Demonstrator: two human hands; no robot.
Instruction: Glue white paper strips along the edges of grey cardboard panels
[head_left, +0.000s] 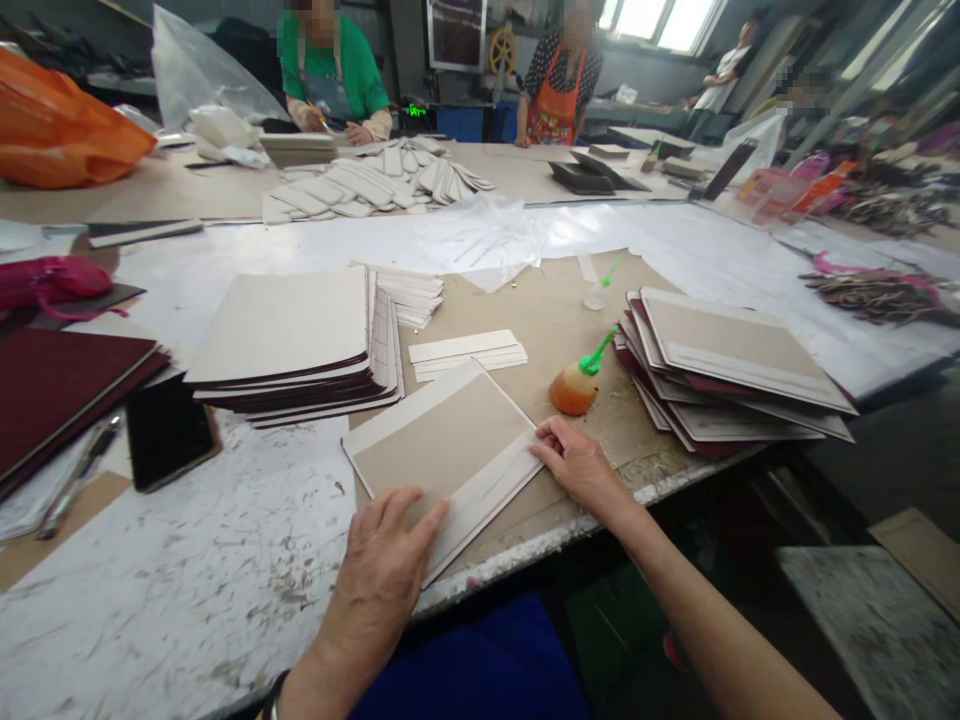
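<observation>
A beige board panel (442, 430) with pale bands along two opposite edges lies at an angle near the table's front edge. My left hand (386, 555) rests on its near left part, fingers apart and lying over the surface. At the right corner, my right hand (574, 455) pinches the panel's edge between thumb and fingers. Just beyond that hand stands a squeeze bottle (574, 388) of orange-brown liquid with a green nozzle. Behind the panel lie several pale card strips (469, 353).
To the left are a tall stack of boards (285, 325), a phone (169, 432), a pen (79, 475) and dark red boards (64, 390). A fanned pile of panels (735, 360) sits at right. Across the table, co-workers stand by a heap of pale pieces (375, 180).
</observation>
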